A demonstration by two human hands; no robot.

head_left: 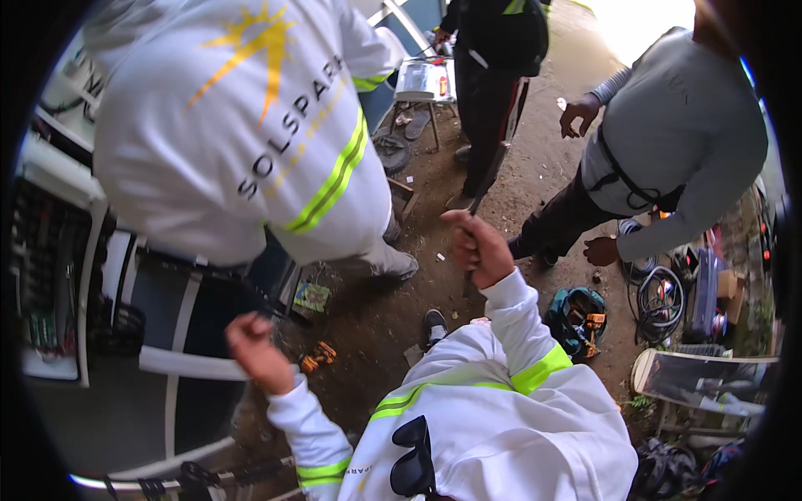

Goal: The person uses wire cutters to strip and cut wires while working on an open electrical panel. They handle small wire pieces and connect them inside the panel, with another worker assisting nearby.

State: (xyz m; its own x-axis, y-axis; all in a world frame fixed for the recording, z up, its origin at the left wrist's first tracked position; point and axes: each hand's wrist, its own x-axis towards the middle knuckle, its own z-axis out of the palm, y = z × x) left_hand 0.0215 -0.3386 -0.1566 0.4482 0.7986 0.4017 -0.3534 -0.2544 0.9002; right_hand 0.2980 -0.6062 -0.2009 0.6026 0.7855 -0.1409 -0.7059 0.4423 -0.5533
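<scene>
My right hand (480, 249) is raised in the middle, its fingers closed round a thin dark rod-like tool (477, 203) that points up and away. The kind of tool does not show. My left hand (259, 355) is held lower and to the left, slightly blurred, with its fingers curled together. Whether anything is in them I cannot make out. Just beyond it are a dark frame edge (280, 307) and large dark panels (205, 321) with pale strips. Both my sleeves are white with yellow-green bands, and black sunglasses (413, 457) hang at my chest.
A person in a white jacket (242, 142) stands close on the left. Two others, in dark clothes (497, 75) and a grey top (677, 125), stand farther off. A tool bag (576, 321), coiled cable (660, 305), small table (424, 81) and orange-black power tool (318, 357) are around me.
</scene>
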